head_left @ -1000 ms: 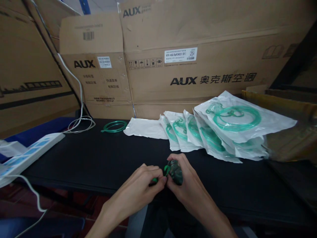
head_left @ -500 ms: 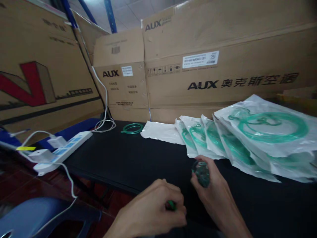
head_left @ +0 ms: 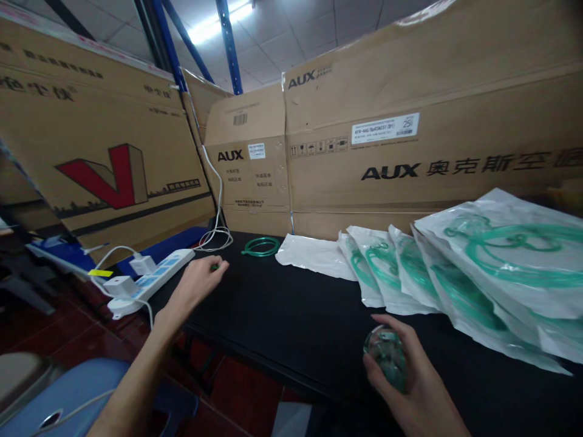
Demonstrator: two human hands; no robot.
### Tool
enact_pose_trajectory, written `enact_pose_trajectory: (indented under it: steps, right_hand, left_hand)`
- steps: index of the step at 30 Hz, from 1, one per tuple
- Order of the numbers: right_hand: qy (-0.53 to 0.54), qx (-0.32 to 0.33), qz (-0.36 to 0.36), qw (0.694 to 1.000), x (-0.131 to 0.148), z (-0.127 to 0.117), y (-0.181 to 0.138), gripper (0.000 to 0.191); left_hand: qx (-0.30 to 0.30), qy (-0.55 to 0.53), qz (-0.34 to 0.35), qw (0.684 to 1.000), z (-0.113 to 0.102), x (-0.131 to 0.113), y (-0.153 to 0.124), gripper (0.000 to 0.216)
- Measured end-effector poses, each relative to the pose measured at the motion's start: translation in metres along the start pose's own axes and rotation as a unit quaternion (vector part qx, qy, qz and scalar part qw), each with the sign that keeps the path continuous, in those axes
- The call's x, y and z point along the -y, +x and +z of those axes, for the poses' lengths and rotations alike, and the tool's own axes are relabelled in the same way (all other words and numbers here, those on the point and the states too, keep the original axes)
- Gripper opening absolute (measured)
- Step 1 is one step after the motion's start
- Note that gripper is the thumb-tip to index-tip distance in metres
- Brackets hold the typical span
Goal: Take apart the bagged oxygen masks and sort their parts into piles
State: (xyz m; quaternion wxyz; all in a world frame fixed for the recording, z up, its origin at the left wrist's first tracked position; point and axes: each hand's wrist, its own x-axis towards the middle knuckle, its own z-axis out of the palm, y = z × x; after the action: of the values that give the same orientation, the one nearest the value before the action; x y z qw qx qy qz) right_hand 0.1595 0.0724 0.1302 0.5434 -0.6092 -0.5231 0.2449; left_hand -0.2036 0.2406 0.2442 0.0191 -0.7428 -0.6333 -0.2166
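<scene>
My right hand [head_left: 416,379] is closed round a clear green oxygen mask [head_left: 388,358], over the front of the black table. My left hand [head_left: 200,278] reaches out to the left, beside the power strip, with its fingers closed. Between those fingers shows a small dark green piece [head_left: 214,266], mostly hidden. A coil of green tubing [head_left: 260,246] lies on the table to the right of my left hand. Beside the coil is a flat white packet [head_left: 314,255].
Several white-and-clear packs [head_left: 421,273] of green tubing overlap at the right. A white power strip [head_left: 159,273] with plugged-in adapters lies along the table's left edge. Cardboard panels [head_left: 328,200] stand behind the table [head_left: 282,321]. A blue stool [head_left: 86,388] is at lower left.
My left hand has moved from near the right hand out to the far left, still closed on the green piece. The right hand keeps the mask. The view has shifted.
</scene>
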Motion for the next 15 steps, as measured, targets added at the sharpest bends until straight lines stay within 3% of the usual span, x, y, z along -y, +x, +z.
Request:
enact_pose_trajectory:
  steps: [6,9,11,13,15]
  right_hand:
    - [0.113,0.087,0.02,0.99,0.012,-0.011,-0.001,0.067]
    - [0.194,0.127,0.053,0.971,0.018,-0.016,-0.004,0.064]
    - [0.232,0.136,0.083,0.96,0.022,-0.017,-0.004,0.061]
    - [0.272,0.136,0.115,0.946,0.026,-0.016,-0.003,0.06]
    - [0.307,0.133,0.133,0.933,0.029,-0.015,-0.002,0.059]
  left_hand:
    - [0.09,0.053,-0.003,0.995,0.029,0.018,0.002,0.036]
    - [0.062,0.061,0.021,0.996,0.028,0.015,-0.005,0.048]
    - [-0.005,0.04,0.052,0.998,0.024,-0.001,-0.018,0.055]
    - [-0.052,-0.048,0.088,0.994,0.022,-0.033,-0.038,0.053]
    - [0.004,-0.188,0.14,0.972,0.024,-0.077,-0.063,0.043]
